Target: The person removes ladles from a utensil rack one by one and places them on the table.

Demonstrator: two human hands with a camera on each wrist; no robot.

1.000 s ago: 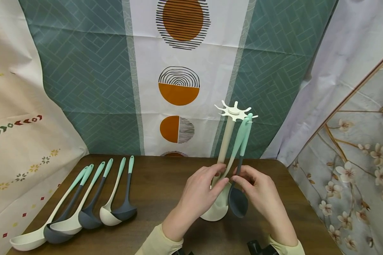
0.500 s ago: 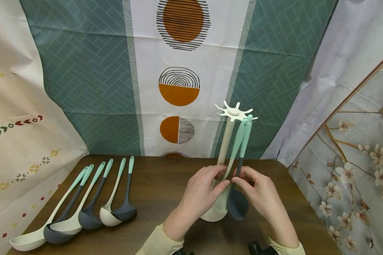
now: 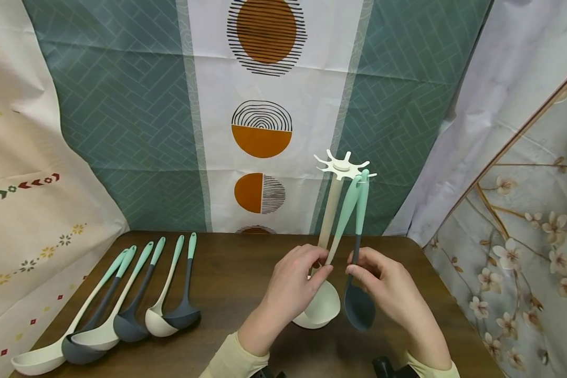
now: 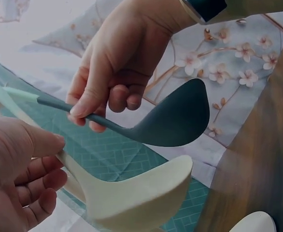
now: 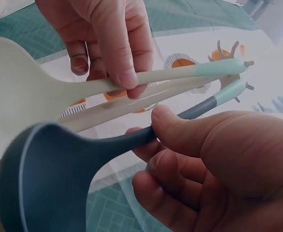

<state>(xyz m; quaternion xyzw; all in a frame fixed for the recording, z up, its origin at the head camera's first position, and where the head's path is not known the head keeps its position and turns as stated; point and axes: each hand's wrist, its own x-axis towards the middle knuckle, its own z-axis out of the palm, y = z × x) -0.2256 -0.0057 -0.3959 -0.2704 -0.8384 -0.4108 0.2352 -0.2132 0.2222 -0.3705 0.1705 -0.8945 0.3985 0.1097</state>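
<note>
My left hand [image 3: 295, 281] pinches the shaft of a cream ladle [image 3: 325, 304] between thumb and fingers. With my right hand [image 3: 387, 281] I pinch the shaft of a dark grey ladle [image 3: 360, 308]. Both ladles have mint green handles, and their tops sit at the hooks of a cream utensil stand [image 3: 329, 210]. In the right wrist view the stand's prongs poke past the ends of the mint handles [image 5: 221, 66]. The cream bowl [image 4: 141, 198] and the dark bowl [image 4: 175, 118] hang apart in the left wrist view. The cream ladle's bowl covers part of the stand's base.
On the table's left lie several ladles in a row, cream ones [image 3: 40, 359] and dark grey ones [image 3: 183, 314], handles toward the back. Behind the brown table [image 3: 236, 273] hangs a patterned curtain [image 3: 137, 131]. A floral cloth [image 3: 510, 273] stands at the right.
The dark grey ladle and my right hand have moved slightly right, away from the cream ladle. The cream ladle's bowl now shows more fully. The head view has shifted a little.
</note>
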